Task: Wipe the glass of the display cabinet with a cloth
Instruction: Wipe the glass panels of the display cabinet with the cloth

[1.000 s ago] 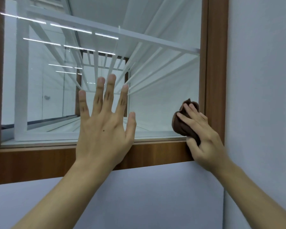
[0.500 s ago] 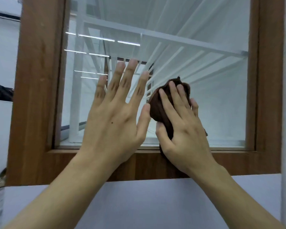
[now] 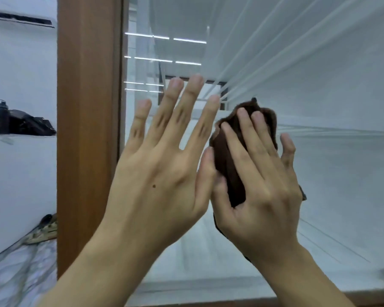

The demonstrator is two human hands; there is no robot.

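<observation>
Two hands (image 3: 162, 173) (image 3: 262, 191), one cloth (image 3: 226, 160), one glass pane (image 3: 319, 63).

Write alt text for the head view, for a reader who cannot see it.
The right hand holds a bunched brown cloth against the display cabinet glass. The left hand is raised beside it, fingers spread. A wooden frame edges the glass on the left.

A white wall (image 3: 20, 74) fills the left side, with a white air-conditioning unit (image 3: 20, 17) high up. A dark bottle (image 3: 2, 116) and dark bags (image 3: 29, 125) stand on a pale ledge (image 3: 20, 135). The floor (image 3: 20, 273) below is pale and marbled.
</observation>
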